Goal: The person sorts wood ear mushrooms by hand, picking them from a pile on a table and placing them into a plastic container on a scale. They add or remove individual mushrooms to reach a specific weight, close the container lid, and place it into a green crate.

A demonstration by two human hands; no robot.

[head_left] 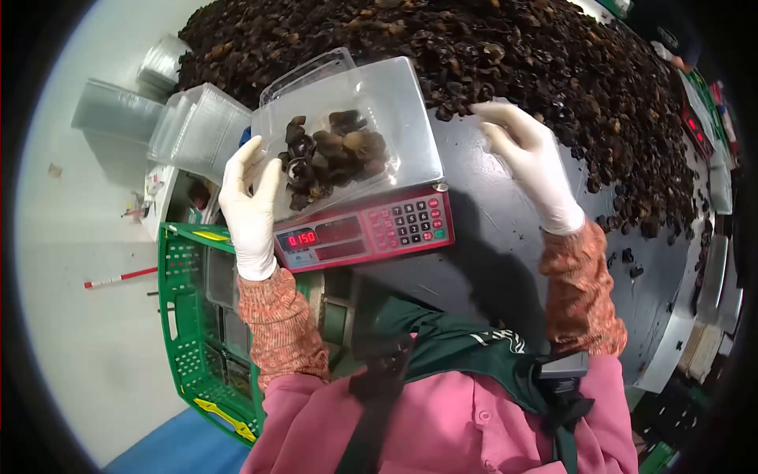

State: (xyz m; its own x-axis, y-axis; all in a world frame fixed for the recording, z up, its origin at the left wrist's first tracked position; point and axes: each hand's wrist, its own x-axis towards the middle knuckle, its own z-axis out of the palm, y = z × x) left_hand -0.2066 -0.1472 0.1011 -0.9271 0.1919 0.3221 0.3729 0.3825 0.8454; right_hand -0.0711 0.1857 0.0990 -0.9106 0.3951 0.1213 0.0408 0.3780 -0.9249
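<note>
A clear plastic container [371,186] with several dark brown, wood-ear-like mushroom pieces [335,154] in it rests on the steel pan [407,103] of a red digital scale [410,243]. The lit display [302,238] reads 0.150. My left hand [251,201], in a white glove, is at the container's left edge, thumb and fingers apart. To the right of the scale, my gloved right hand [530,162] is raised over the grey table [489,213], its fingers loosely bent and apart with nothing between them.
A large heap of the same dark pieces [537,63] covers the table's far side. Stacked clear containers [201,126] stand at the left. Below them is a green crate [175,316] holding clear containers. Another red display [692,126] glows at far right, near a person's hand [667,54].
</note>
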